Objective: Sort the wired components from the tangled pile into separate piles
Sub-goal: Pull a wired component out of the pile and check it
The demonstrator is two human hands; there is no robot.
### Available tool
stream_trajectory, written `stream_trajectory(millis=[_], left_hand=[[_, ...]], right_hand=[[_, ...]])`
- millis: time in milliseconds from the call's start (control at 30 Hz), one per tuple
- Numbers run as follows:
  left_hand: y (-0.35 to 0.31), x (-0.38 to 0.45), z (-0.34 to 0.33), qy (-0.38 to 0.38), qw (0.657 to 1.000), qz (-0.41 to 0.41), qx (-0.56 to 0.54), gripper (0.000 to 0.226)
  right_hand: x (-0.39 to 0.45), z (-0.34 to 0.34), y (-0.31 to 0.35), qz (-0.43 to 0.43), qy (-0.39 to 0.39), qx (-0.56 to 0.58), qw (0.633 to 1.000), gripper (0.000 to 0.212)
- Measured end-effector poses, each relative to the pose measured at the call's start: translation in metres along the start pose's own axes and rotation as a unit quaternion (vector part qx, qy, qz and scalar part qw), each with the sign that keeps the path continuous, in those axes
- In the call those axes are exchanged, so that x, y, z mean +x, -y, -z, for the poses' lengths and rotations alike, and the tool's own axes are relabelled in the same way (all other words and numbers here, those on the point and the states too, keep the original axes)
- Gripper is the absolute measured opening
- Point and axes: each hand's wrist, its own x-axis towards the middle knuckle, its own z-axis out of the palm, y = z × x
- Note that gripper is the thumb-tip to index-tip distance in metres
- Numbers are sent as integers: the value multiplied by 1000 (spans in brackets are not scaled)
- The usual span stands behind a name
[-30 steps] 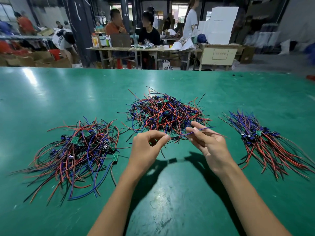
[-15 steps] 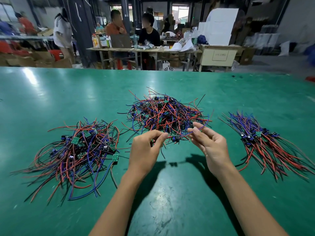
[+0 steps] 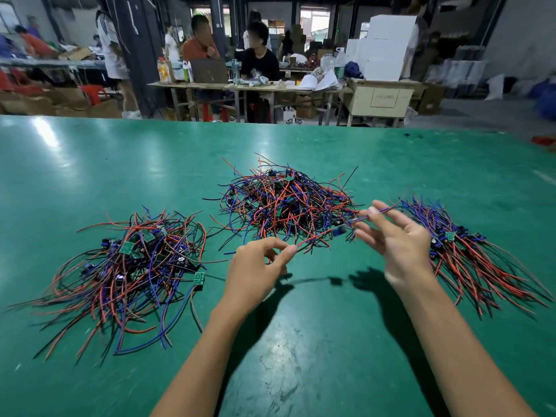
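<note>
A tangled central pile of red, blue and black wired components (image 3: 285,203) is located at 12 o'clock; sorted piles are positioned at 9 o'clock (image 3: 129,266) and 3 o'clock (image 3: 469,251).

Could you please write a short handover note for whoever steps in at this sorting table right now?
Left hand pinches the red-wire end of one wired component; right hand pinches its blue-wire end, stretched above the table.
Tangled pile: centre, far side.
Sorted piles: left pile and right pile.
Done: two piles started.
Left: place the held piece, then keep clearing the tangle.
</note>
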Motion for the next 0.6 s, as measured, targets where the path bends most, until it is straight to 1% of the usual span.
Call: stream_trajectory(millis=[67, 133, 233, 333, 400, 467, 533, 567, 600], left_hand=[[-3, 1, 0, 3, 999, -7, -38, 24], [-6, 0, -1, 17, 997, -11, -69, 25], [-8, -2, -2, 31, 994, -8, -105, 31], [-8, -2, -3, 26, 995, 3, -99, 32], [-8, -2, -4, 26, 995, 7, -93, 32], [-7, -2, -4, 28, 995, 8, -95, 32], [-6, -3, -4, 27, 996, 5, -87, 32], [-5, -2, -4, 26, 997, 5, -78, 32], [-5, -2, -4, 26, 997, 7, -69, 32]], right_hand=[[9, 7, 16, 8, -2, 2, 1000, 20], [16, 14, 32, 11, 8, -29, 999, 21], [29, 26, 66, 14, 30, -136, 990, 23], [51, 37, 112, 15, 40, -273, 961, 25], [71, 41, 136, -3, 22, -378, 926, 23], [92, 44, 148, -45, 8, -490, 871, 18], [111, 47, 145, -75, 7, -584, 808, 16], [119, 48, 139, -80, 9, -614, 785, 17], [125, 50, 130, -73, 9, -634, 770, 19]])
